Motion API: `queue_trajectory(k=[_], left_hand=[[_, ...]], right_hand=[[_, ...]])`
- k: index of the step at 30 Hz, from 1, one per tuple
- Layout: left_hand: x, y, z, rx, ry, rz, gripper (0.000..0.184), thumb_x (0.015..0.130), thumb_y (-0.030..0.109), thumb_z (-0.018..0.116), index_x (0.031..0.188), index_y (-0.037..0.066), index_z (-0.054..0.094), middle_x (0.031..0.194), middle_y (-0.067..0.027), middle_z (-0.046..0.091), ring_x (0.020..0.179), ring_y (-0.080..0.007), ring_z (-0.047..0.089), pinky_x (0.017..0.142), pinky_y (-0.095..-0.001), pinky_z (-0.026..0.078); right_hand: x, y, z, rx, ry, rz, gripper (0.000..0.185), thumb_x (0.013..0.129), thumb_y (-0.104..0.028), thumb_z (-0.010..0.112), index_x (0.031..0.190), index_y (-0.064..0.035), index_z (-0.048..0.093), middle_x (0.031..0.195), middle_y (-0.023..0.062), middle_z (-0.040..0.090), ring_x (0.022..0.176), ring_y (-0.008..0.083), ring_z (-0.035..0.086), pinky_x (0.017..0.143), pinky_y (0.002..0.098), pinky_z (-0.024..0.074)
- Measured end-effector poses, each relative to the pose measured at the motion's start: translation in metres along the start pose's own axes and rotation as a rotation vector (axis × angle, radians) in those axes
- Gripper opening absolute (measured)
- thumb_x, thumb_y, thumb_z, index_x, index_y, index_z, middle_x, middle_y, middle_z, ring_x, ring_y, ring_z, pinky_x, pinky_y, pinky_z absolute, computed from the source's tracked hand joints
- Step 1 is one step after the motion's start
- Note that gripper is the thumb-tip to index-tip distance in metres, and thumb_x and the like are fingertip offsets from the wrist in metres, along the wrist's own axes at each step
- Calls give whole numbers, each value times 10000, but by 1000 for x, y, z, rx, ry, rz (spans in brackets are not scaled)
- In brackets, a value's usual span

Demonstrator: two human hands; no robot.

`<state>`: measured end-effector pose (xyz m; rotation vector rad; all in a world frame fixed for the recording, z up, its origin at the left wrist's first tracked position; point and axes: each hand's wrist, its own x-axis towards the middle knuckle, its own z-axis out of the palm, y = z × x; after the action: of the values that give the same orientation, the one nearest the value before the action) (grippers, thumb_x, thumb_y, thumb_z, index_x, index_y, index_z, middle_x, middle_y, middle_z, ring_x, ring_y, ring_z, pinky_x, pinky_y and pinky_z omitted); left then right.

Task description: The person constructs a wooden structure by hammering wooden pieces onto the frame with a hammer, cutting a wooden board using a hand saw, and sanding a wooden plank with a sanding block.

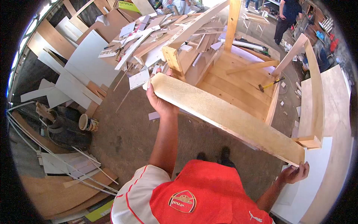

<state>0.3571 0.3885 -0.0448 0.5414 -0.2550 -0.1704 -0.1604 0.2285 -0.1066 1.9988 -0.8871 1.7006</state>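
Observation:
A long, flat wooden board [227, 115] spans the view in front of my red shirt, slanting down to the right. My left hand [162, 100] grips its upper left end, with the thumb on the near side and fingertips showing behind. At the lower right end, my right hand [295, 173] pinches the board's corner with bent fingers. Beyond the board stands a wooden frame [173, 61] with upright posts and a planked base [238, 86]. A hammer [270, 85] with a yellow and black handle lies on that base.
A heap of wood offcuts [149, 41] lies behind the frame. White panels [84, 59] lean at the left, near a bucket [88, 123]. Large sheets [328, 112] lie at the right. A person in dark clothes [289, 16] stands at the back right.

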Motion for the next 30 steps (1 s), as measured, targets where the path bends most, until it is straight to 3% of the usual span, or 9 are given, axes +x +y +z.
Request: queue_trajectory(k=[2, 5, 8, 11, 14, 17, 26, 30], left_hand=[[-1, 2, 1, -35, -38, -21, 571, 992, 526, 363, 1296, 73, 530, 1249, -130, 614, 1144, -306, 604, 971, -448, 502], [-5, 6, 1, -62, 11, -134, 567, 1025, 512, 270, 1356, 95, 466, 1258, -163, 610, 1159, -294, 609, 964, -425, 518], [-9, 8, 0, -66, 34, -193, 515, 1062, 468, 230, 1387, 126, 437, 1267, -190, 606, 1173, -277, 606, 983, -413, 512], [-15, 8, 2, -29, 35, -147, 467, 1078, 436, 257, 1390, 134, 426, 1265, -185, 602, 1167, -278, 606, 979, -425, 520], [-25, 9, 12, -17, 55, -69, 425, 1085, 399, 297, 1383, 119, 413, 1236, -166, 602, 1153, -278, 609, 966, -432, 536], [-38, 9, 30, 60, 114, 33, 395, 1087, 359, 327, 1370, 94, 406, 1213, -139, 599, 1117, -273, 625, 937, -427, 557], [-59, 1, 37, 122, 59, 37, 295, 1047, 264, 518, 1269, 69, 509, 1131, -59, 650, 1020, -156, 663, 855, -318, 588], [-62, 0, 29, 158, 56, 40, 265, 1037, 269, 550, 1182, 48, 577, 1088, -42, 662, 963, -135, 664, 807, -289, 579]], right_hand=[[-17, 5, -2, 186, -41, 82, 342, 951, -326, 687, 1161, -59, 642, 1241, 192, 538, 1127, 348, 567, 930, 503, 502], [-24, -4, -19, 2, -261, 61, 402, 923, -325, 721, 1180, -29, 630, 1260, 175, 540, 1145, 344, 555, 991, 513, 476], [-16, -20, -15, 98, -220, 17, 362, 990, -265, 624, 1212, 18, 586, 1288, 215, 530, 1216, 342, 512, 963, 465, 490], [-19, -18, -17, 301, -180, 214, 415, 985, -251, 629, 1286, 23, 551, 1305, 196, 520, 1233, 324, 501, 994, 452, 475], [-13, -30, -7, 579, 21, 771, 467, 985, -229, 629, 1358, 23, 505, 1259, 161, 545, 1197, 287, 531, 1006, 425, 466], [27, -42, -11, 780, -160, 992, 495, 986, -188, 623, 1406, 20, 465, 1196, 134, 577, 1126, 248, 574, 994, 394, 471], [12, 37, -14, 741, -78, 865, 364, 994, -195, 617, 1267, 19, 506, 1070, 96, 588, 983, 186, 569, 905, 348, 482], [23, 31, -14, 718, -22, 787, 372, 957, -203, 642, 1211, 29, 502, 1051, 90, 522, 967, 192, 527, 835, 350, 484]])
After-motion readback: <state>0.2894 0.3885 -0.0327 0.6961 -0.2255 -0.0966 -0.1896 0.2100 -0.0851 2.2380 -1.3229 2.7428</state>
